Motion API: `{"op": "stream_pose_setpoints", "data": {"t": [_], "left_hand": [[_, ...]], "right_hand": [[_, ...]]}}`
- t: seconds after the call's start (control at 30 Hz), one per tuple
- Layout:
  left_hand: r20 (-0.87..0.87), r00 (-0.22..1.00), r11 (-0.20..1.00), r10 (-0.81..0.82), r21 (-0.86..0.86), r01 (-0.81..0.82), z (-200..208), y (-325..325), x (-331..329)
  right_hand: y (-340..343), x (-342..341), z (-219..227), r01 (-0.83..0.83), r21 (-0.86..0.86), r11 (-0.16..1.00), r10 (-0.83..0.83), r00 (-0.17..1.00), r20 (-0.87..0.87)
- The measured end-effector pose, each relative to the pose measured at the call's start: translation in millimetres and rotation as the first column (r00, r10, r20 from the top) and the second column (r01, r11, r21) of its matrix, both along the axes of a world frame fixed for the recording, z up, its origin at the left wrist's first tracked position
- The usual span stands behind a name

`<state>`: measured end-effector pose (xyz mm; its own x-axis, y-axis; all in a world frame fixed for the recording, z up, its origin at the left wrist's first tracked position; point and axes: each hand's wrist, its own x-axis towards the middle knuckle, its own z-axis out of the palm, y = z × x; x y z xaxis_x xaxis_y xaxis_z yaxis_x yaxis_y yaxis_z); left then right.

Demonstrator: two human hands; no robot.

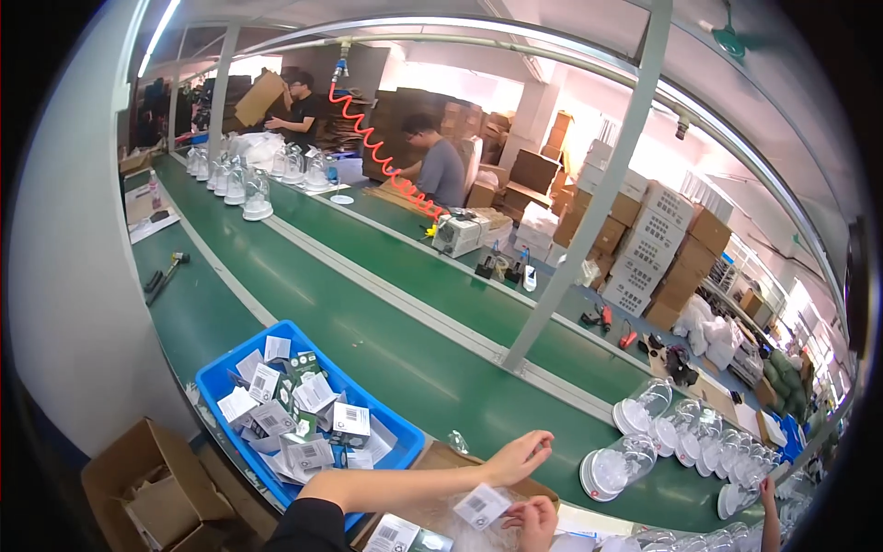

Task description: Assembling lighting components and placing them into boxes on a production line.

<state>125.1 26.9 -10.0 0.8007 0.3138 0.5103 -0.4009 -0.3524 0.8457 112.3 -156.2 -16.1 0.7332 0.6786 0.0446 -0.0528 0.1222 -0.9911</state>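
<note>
My left arm in a black sleeve reaches across an open carton (543, 490). At its end my left hand (518, 460) hangs above the carton with fingers extended and nothing visible in them. Lower down, my right hand (533, 521) pinches the edge of a small white printed card (481, 506). Clear plastic wrapping (446, 511) lies in the carton beneath the card. More white and green cards or small boxes (394, 534) rest at its near left. A blue plastic bin (292, 333), heaped with similar folded cards (314, 393), stands left of my arm.
Clear dome-shaped containers (624, 465) line the green conveyor (405, 336) at right; several stand far left. A co-worker's hand (768, 497) is among the right ones. A grey post (589, 202) rises mid-line. A cardboard box (152, 478) sits lower left. Two people work beyond.
</note>
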Motion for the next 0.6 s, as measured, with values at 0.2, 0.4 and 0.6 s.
{"op": "stream_pose_setpoints", "data": {"t": [0.2,0.4,0.6], "left_hand": [[0.084,0.990,0.949,0.112,-0.305,-0.081,11.5,6.7,3.8],[0.205,0.951,0.927,0.232,-0.343,-0.152,21.9,19.2,-8.2],[0.362,0.931,0.966,-0.047,0.255,-0.051,45.6,-8.3,-36.8]], "right_hand": [[-15.3,60.1,15.5,0.066,0.134,0.989,-0.067,0.998,0.001],[-19.5,85.5,59.0,0.186,0.062,0.981,-0.194,0.963,0.187],[-18.5,100.1,72.0,0.279,-0.040,0.959,-0.272,0.953,0.130]]}}
